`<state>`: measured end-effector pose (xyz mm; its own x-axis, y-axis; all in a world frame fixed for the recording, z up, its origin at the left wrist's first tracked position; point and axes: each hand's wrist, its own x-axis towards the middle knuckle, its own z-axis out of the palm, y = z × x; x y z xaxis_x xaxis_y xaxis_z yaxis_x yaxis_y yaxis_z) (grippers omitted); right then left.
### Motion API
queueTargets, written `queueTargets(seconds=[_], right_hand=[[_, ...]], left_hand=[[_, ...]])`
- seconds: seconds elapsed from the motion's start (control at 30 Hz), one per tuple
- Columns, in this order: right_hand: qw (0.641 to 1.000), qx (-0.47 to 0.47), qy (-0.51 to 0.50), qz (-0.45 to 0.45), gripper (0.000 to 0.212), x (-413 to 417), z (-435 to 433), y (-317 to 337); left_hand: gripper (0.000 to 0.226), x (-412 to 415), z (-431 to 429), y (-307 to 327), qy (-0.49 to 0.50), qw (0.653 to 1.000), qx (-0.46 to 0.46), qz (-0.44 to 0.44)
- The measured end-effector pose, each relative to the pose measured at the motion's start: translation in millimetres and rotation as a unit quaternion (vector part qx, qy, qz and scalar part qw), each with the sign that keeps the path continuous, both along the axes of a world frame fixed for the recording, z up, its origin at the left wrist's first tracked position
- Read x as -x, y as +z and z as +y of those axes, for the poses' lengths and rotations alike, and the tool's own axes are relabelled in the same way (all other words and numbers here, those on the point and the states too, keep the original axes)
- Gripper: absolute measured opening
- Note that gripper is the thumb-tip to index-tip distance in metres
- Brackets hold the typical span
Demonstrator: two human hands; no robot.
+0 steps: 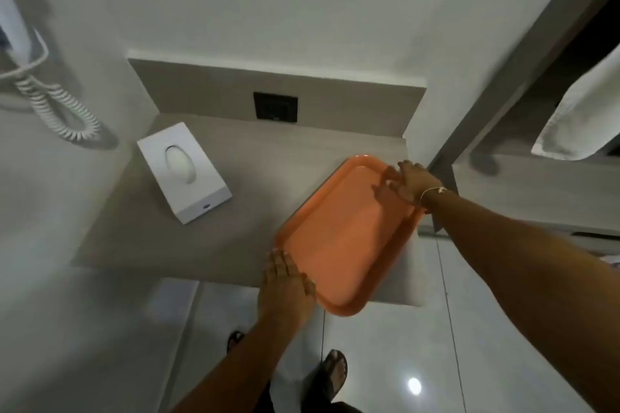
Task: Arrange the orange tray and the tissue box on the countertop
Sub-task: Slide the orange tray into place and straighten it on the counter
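An orange tray point(345, 231) lies askew on the right part of the grey countertop point(214, 225), its near corner jutting over the front edge. My left hand point(288, 282) grips the tray's near-left rim. My right hand point(407, 183) holds its far-right rim, fingers over the edge. A white tissue box point(184, 174) with an oval opening sits at the left of the countertop, turned at an angle, apart from the tray.
A black wall socket point(275, 106) is set in the backsplash behind the counter. A coiled white cord point(57, 104) hangs on the left wall. A white towel point(583, 111) hangs at right. Glossy floor tiles and my sandalled feet point(332, 372) lie below.
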<state>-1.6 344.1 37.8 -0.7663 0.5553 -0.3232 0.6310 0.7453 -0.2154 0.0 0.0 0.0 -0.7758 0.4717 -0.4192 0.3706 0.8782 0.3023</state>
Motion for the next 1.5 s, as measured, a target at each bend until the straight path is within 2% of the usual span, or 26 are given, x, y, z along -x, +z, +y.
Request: queueTargets(seconds=[0.17,0.33,0.53,0.8,0.93,1.13,1.37,1.5], right_hand=[[0.998,0.040,0.007,-0.038,0.039,-7.0,2.1,-11.5],[0.998,0.027,0.011,-0.055,0.046,-8.6,1.1,-21.5],[0.998,0.037,0.009,-0.046,0.046,-1.3,5.1,-23.4],[0.990,0.123,-0.070,0.010,0.026,-3.5,8.0,-19.1],[0.971,0.177,-0.143,0.078,0.011,-7.9,8.8,-19.5],[0.916,0.269,-0.253,0.156,0.016,-4.9,4.4,-14.8],[0.852,0.318,-0.349,0.227,0.014,11.7,-19.4,-0.9],[0.831,0.320,-0.379,0.251,0.019,27.5,-28.2,1.4]], left_hand=[[0.078,-24.3,-4.2,-11.3,0.014,0.999,0.027,-0.021],[0.078,-23.8,-2.7,-18.1,0.017,0.999,0.025,-0.043],[0.073,-21.1,0.5,-16.5,0.034,0.997,-0.016,-0.061],[0.065,2.9,-6.0,-15.0,0.057,0.994,-0.064,-0.069],[0.059,39.3,-14.5,-9.0,0.034,0.993,-0.097,-0.054],[0.053,137.7,-11.7,16.2,0.043,0.991,-0.123,-0.033],[0.045,248.4,12.8,54.9,-0.079,0.993,-0.081,0.017],[0.045,297.2,34.1,60.7,-0.151,0.985,-0.086,0.006]])
